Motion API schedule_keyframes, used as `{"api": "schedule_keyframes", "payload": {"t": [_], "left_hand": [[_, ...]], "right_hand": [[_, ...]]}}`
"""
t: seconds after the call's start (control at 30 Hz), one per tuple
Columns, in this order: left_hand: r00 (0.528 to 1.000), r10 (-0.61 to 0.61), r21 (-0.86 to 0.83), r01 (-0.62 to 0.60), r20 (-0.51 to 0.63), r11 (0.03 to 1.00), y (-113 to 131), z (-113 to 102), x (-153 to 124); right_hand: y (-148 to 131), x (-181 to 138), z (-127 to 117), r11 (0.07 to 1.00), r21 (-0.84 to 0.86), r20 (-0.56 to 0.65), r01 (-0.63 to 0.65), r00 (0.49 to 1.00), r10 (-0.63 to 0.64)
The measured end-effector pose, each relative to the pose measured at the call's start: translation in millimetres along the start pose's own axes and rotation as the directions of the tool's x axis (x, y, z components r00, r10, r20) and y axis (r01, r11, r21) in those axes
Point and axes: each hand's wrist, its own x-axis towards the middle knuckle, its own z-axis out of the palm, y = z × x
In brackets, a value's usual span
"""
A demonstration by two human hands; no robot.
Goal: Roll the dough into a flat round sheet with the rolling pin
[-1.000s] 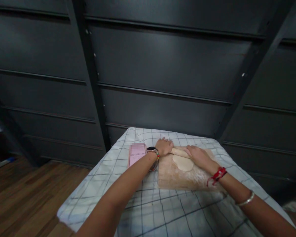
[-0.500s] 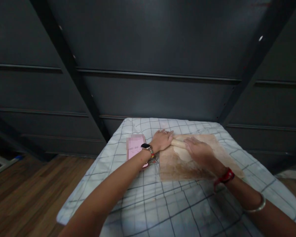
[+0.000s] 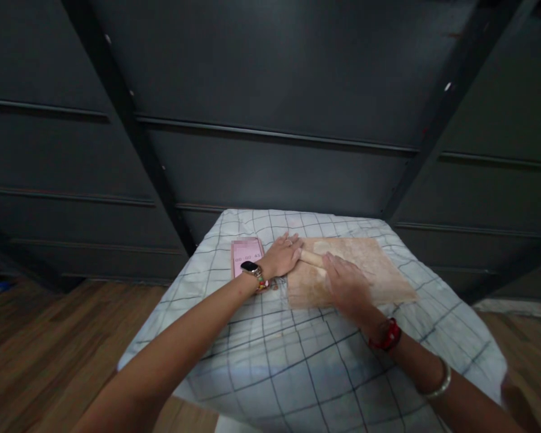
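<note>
A floured wooden board (image 3: 379, 270) lies on a table under a white checked cloth (image 3: 297, 361). A wooden rolling pin (image 3: 312, 258) lies across the board. My left hand (image 3: 283, 256), with a watch and beaded bracelet on the wrist, presses on the pin's left end. Over the pin's right part lies my right hand (image 3: 346, 287), palm down, covering the dough beneath it. A red thread and a metal bangle circle that arm.
A pink phone (image 3: 246, 255) with a timer on its screen lies left of the board, next to my left wrist. Dark panelled wall (image 3: 270, 120) stands right behind the table. Wooden floor (image 3: 49, 343) lies to the left and right.
Both hands have drawn the pin back toward me over the board. The round dough seen a second ago is now hidden under my right hand. The camera has shifted.
</note>
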Motion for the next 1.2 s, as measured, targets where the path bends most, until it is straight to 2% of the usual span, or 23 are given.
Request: {"api": "schedule_keyframes", "payload": {"t": [0.13, 0.2, 0.27, 0.33, 0.43, 0.5, 0.57, 0.7, 0.77, 0.87, 1.0, 1.13, 1.2], "left_hand": [[0.999, 0.039, 0.026, -0.039, -0.004, 0.999, 3.0, -4.4, -10.3], [0.998, 0.063, 0.044, -0.062, -0.022, 0.997, 3.7, -4.8, -13.6], [0.996, 0.078, 0.052, -0.076, -0.033, 0.996, 4.5, -4.8, -15.3], [0.997, 0.074, 0.045, -0.073, -0.031, 0.996, 6.1, -5.1, -15.4], [1.0, 0.017, 0.02, -0.016, -0.024, 1.0, 9.9, -5.8, -12.2], [1.0, -0.007, 0.003, 0.007, -0.027, 1.0, 12.8, -7.3, -6.7], [0.998, 0.01, -0.002, -0.011, -0.059, 1.0, 15.8, -11.4, 2.8], [0.976, 0.073, 0.045, -0.065, -0.203, 0.997, 22.0, -30.3, 34.2], [0.966, 0.113, 0.075, -0.099, -0.231, 0.992, 24.3, -38.1, 53.5], [0.966, 0.182, 0.125, -0.161, -0.183, 0.979, 24.8, -34.2, 79.1], [0.974, 0.212, 0.128, -0.2, -0.082, 0.971, 21.6, -8.7, 98.0], [0.979, 0.202, 0.071, -0.2, -0.029, 0.977, 19.1, 4.8, 104.5], [0.983, 0.184, 0.066, -0.183, 0.002, 0.981, 18.6, 4.9, 104.6]], "right_hand": [[-4.6, -12.3, -0.7, 0.998, 0.011, -0.054, 0.06, 0.997, -0.06], [-0.9, -13.9, -4.8, 0.994, 0.052, -0.04, 0.101, 0.994, -0.099], [7.2, -11.3, -12.1, 0.988, 0.105, 0.007, 0.116, 0.993, -0.117], [17.8, -6.5, -20.8, 0.989, 0.127, 0.077, 0.078, 0.993, -0.088], [32.9, -0.6, -31.2, 0.991, 0.131, 0.22, 0.01, 0.975, -0.039], [41.2, 1.4, -35.5, 0.988, 0.156, 0.26, 0.013, 0.964, -0.054], [49.3, 2.9, -39.2, 0.989, 0.145, 0.198, 0.013, 0.979, -0.042], [66.3, 5.9, -45.5, 0.998, 0.048, -0.008, -0.046, 0.999, 0.047], [71.3, 5.6, -43.8, 0.998, 0.039, -0.037, -0.051, 0.998, 0.052], [69.6, 1.0, -30.9, 0.998, 0.017, -0.002, -0.054, 0.999, 0.054], [64.1, -4.2, -10.0, 0.998, 0.015, 0.039, -0.056, 0.998, 0.055], [72.7, 2.5, -10.7, 0.964, 0.252, 0.086, 0.085, 0.99, -0.11], [76.0, 5.6, -15.3, 0.956, 0.279, 0.148, 0.086, 0.98, -0.131]]}}
